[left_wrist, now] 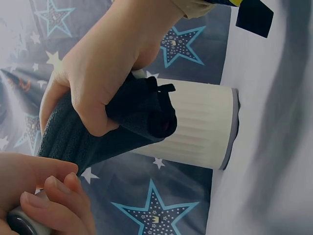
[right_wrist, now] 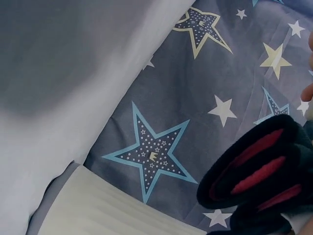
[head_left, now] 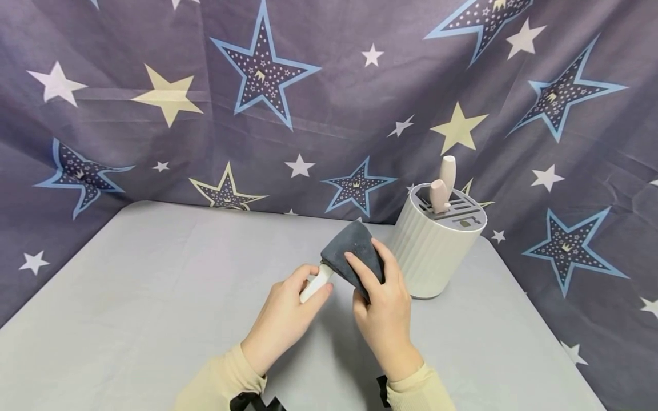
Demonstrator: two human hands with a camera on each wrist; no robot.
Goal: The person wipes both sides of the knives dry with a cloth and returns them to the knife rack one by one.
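My left hand (head_left: 288,311) grips a white knife-like handle (head_left: 316,283) that points up toward a dark grey cloth (head_left: 349,251). Beyond the handle, the rest of that piece is hidden in the cloth. With fingers across the front and thumb below, my right hand (head_left: 382,299) holds the folded cloth around it. Both hands are raised over the table, close together. In the left wrist view, the handle's dark, rounded end (left_wrist: 22,223) shows beneath the left fingers. Red inner folds of the cloth (right_wrist: 259,174) appear in the right wrist view.
A white ribbed knife block (head_left: 429,251) stands just right of my right hand. Two pale pink handles (head_left: 439,196) stick up from its slotted top. Behind the light grey table (head_left: 128,297) hangs a purple-grey star-patterned curtain (head_left: 349,125).
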